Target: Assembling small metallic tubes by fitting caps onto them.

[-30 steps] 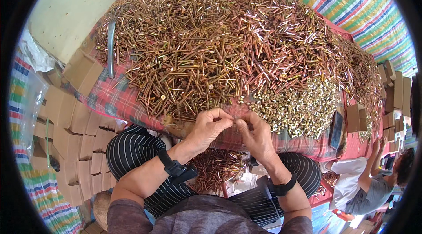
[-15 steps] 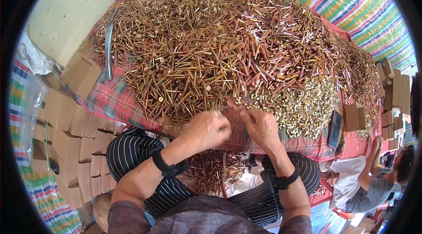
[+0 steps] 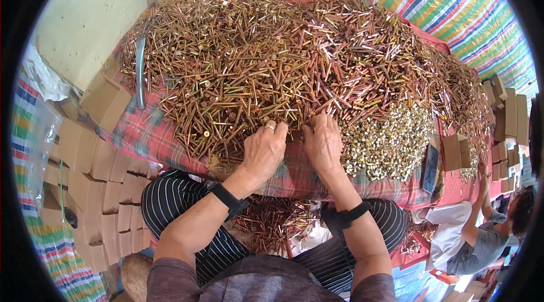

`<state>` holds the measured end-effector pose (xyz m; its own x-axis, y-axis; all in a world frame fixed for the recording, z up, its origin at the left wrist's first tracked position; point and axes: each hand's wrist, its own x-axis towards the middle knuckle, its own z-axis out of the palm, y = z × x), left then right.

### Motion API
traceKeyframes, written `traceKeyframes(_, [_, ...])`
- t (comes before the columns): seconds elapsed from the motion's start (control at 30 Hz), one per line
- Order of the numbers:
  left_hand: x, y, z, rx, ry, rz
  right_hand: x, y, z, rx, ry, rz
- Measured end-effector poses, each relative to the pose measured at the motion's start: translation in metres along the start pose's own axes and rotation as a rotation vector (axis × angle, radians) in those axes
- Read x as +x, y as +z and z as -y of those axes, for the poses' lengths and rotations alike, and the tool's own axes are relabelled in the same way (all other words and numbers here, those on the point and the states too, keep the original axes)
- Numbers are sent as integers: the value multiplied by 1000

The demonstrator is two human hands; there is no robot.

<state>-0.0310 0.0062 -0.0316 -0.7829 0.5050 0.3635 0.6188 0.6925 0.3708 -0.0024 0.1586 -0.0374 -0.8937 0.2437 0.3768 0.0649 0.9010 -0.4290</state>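
Note:
A wide heap of thin copper- and gold-coloured bolts [image 3: 243,69], some with flat round heads, covers the red plaid cloth [image 3: 153,132]. At its near edge my left hand [image 3: 264,146] reaches into the bolts with curled fingers. A ring is on one finger. My right hand [image 3: 324,142] lies close beside it, fingers bent down at the border between the bolts and a pile of small brass-coloured nuts [image 3: 391,143]. The fingertips of both hands are buried or turned away, so what they pinch is hidden.
A curved metal bar [image 3: 140,72] rests on the heap's left side. A dark block [image 3: 430,167] and an open cardboard box [image 3: 455,152] lie right of the nuts. Stacked cartons [image 3: 85,188] stand at left. Another person [image 3: 481,239] sits at far right. More bolts [image 3: 272,222] lie below, between my knees.
Both hands have moved forward from above the cloth's near edge to the edge of the bolt heap. The other person's hand at far right has shifted slightly.

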Motion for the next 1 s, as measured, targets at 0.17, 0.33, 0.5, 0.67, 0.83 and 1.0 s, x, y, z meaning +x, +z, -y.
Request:
traceKeyframes(0.17, [-2, 4, -1, -57, 1, -30, 7, 9, -7, 278, -2, -126])
traceKeyframes(0.33, [2, -3, -2, -131, -1, -2, 9, 0, -10, 261, 46, -120])
traceKeyframes(0.5, [3, -5, 3, -160, -22, 52, -6, -27, 9, -43, 122, 207])
traceKeyframes(0.67, [1, -8, -4, -207, 10, 37, -19, -28, 3, -91, -8, 211])
traceKeyframes(0.83, [-2, -10, -5, -336, 83, -130, -20, -32, 0, -195, -207, 79])
traceKeyframes(1.0, [-3, -22, -8, -1168, -429, 132, -17, -45, 4, 246, 173, 132])
